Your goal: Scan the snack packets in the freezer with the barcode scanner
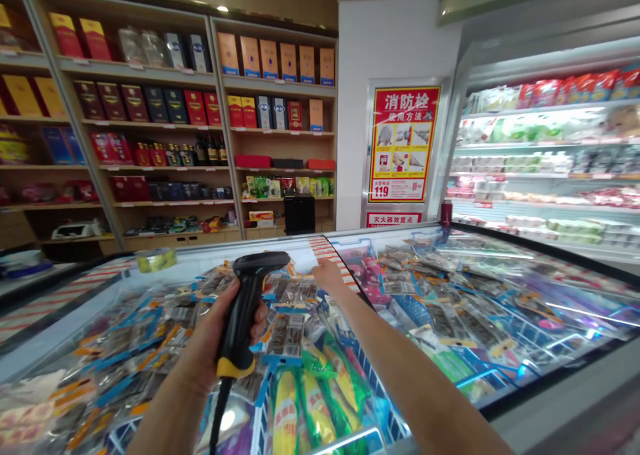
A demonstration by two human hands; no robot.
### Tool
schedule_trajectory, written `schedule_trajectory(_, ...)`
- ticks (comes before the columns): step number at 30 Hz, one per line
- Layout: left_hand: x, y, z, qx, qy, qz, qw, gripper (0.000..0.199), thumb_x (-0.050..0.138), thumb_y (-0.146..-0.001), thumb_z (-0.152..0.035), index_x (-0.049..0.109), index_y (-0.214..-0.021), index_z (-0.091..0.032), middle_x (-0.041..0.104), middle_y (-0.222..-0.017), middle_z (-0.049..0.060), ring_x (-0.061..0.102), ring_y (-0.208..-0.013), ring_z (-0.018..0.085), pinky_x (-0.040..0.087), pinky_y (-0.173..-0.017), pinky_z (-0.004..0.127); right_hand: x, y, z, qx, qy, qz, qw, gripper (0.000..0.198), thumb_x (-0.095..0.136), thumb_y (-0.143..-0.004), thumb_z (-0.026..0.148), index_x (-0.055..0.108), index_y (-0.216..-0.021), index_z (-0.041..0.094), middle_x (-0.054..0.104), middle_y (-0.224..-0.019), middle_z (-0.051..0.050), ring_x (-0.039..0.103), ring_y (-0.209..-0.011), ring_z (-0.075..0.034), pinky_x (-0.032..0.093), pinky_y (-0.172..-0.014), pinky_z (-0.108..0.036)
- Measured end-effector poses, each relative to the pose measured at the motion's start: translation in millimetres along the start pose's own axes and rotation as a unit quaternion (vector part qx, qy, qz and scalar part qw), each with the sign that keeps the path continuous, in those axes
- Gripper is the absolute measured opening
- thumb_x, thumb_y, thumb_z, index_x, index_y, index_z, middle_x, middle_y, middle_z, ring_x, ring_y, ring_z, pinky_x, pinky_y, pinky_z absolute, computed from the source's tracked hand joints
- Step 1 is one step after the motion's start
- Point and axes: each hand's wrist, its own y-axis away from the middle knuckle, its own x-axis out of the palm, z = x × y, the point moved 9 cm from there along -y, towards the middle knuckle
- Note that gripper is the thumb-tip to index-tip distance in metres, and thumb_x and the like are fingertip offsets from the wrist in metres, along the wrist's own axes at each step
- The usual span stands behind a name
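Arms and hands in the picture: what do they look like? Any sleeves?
The left forearm and right forearm are bare and slim, with no sleeves showing. The left grip and right grip are plain human hands; no gloves or watches show.

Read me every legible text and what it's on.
"消防栓": red poster, top.
"使用方法": red poster, below that.
"119": red poster, lower left.
"灭火器放置点": red sign under the poster.
Too small or blurred: poster's small print, shelf boxes, freezer packets.
Scanner: none legible.
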Motion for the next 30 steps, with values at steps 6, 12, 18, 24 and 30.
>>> schedule_trajectory(6,23,-4,42,-0.087,-0.018,0.031,0.996,0.035,0.042,-0.076,-0.043,0.052,-0.092,-0.014,0.053,-0.052,0.001,0.046,-0.038,0.009,0.033,-0.035,0.018,-133,12,-75,0.059,0.196,-0.104,0.973,0.034,0.048,-0.069,0.033,0.059,-0.096,0.014,0.059,-0.101,-0.015,0.049,-0.102,-0.029,0.035,-0.085,-0.041)
schedule_trajectory(12,29,-3,68,-0.125,-0.055,0.029,0.990,0.035,0.044,-0.075,-0.046,0.053,-0.083,-0.013,0.054,-0.050,0.002,0.047,-0.037,0.009,0.034,-0.034,0.017,-201,41,-132,0.148,0.359,-0.163,0.907,0.061,0.047,-0.062,0.058,0.058,-0.097,0.009,0.056,-0.100,-0.024,0.046,-0.101,-0.038,0.032,-0.080,-0.053)
schedule_trajectory(18,31,0,70,-0.132,-0.061,0.047,0.988,0.036,0.045,-0.074,-0.047,0.053,-0.070,-0.012,0.054,-0.050,0.003,0.047,-0.037,0.009,0.034,-0.034,0.018,-190,31,-139,0.083,0.303,-0.167,0.934,0.050,0.057,-0.060,0.038,0.054,-0.102,0.010,0.060,-0.095,-0.019,0.053,-0.093,-0.033,0.038,-0.077,-0.045)
schedule_trajectory(24,35,2,59,-0.117,-0.058,0.070,0.989,0.040,0.044,-0.074,-0.047,0.055,-0.087,-0.011,0.054,-0.048,0.002,0.046,-0.036,0.009,0.032,-0.034,0.017,-193,29,-88,-0.083,0.104,-0.240,0.962,0.045,0.050,-0.064,0.025,0.050,-0.107,0.013,0.063,-0.081,-0.007,0.058,-0.066,-0.017,0.044,-0.070,-0.032)
schedule_trajectory(30,37,4,56,-0.108,-0.059,0.073,0.990,0.039,0.043,-0.075,-0.045,0.055,-0.086,-0.010,0.053,-0.048,0.002,0.045,-0.036,0.008,0.032,-0.034,0.017,-120,42,-75,-0.110,-0.102,-0.064,0.987,0.054,0.057,-0.061,0.029,0.046,-0.113,0.019,0.063,-0.085,-0.004,0.058,-0.072,-0.017,0.044,-0.070,-0.032)
